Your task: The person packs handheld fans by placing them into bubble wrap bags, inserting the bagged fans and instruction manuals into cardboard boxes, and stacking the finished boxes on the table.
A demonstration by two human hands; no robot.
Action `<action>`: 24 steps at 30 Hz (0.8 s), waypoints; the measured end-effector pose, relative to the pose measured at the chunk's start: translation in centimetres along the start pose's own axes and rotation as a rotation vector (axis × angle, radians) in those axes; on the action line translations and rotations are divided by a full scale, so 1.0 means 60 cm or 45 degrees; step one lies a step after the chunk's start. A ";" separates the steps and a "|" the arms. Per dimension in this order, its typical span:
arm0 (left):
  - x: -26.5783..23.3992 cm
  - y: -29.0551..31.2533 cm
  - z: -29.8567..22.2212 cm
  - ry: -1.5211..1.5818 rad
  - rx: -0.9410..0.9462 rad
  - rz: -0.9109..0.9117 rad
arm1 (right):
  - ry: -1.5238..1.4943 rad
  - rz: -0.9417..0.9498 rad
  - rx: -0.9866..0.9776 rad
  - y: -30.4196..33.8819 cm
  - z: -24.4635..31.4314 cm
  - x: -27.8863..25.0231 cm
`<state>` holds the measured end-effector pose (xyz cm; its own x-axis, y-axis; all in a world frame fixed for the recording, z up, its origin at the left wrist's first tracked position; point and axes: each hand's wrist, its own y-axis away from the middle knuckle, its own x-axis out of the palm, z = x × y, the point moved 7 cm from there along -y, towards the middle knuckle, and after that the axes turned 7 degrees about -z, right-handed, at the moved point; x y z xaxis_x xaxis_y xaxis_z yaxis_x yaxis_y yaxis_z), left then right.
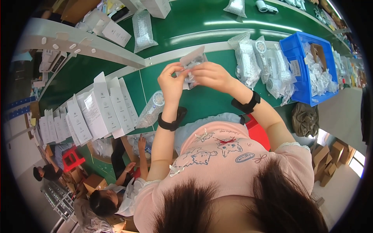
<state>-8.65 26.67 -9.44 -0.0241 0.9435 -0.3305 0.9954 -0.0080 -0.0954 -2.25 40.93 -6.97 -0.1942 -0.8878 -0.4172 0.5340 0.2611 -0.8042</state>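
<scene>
At the table's front edge, my left hand and my right hand meet with fingertips pinched together. Between them is a small clear plastic bag, its contents too small to make out. Just behind the fingers stands a small grey-white open box with its flap raised; the fingers partly hide it. Left of my left wrist lies a bubble-wrapped white device with a round end. Several more bubble-wrapped devices lie to the right of my right hand.
White cartons stand in a row at left, beneath a metal shelf post. A blue crate holding small plastic bags is at right. Another bubble-wrapped pack lies at the back of the green table. Co-workers sit at lower left.
</scene>
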 end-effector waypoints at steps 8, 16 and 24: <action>-0.051 -0.004 0.015 0.613 -0.261 0.109 | 0.260 0.005 0.292 -0.004 -0.033 -0.003; -0.181 0.099 0.200 -1.371 -0.128 0.481 | -0.424 -0.096 1.158 0.028 -0.208 0.034; 0.025 0.049 0.130 -0.933 -0.294 0.874 | -0.147 -0.463 1.073 -0.105 -0.500 -0.017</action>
<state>-6.50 25.50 -17.57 0.5831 0.3249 -0.7446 0.8075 -0.3321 0.4875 -30.12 51.56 -14.17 -0.4081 -0.9052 -0.1184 0.8873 -0.3627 -0.2848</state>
